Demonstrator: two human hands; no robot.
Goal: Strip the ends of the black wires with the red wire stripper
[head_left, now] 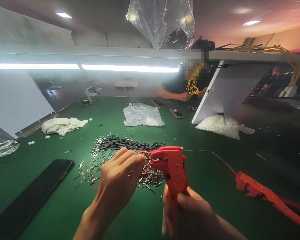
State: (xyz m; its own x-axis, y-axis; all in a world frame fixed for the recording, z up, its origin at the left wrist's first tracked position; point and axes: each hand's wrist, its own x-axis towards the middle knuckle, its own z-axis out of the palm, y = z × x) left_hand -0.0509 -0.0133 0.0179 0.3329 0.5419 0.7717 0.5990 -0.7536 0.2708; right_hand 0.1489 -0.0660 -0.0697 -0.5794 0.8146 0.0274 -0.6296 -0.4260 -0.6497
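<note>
Two hands [122, 171] [196, 210], red stripper [176, 166], wire [148, 159] (mostly hidden)

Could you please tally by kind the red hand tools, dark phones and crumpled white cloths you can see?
Red hand tools: 2 (held tool in the right hand, tool at far right)
Dark phones: 3 (near-left phone, farthest phone, middle phone)
Crumpled white cloths: 1 (cloth at left)
Total: 6

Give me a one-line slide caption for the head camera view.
Right hand holding a red wire stripper, left hand close to its mouth, black wires behind on a green table.
</note>
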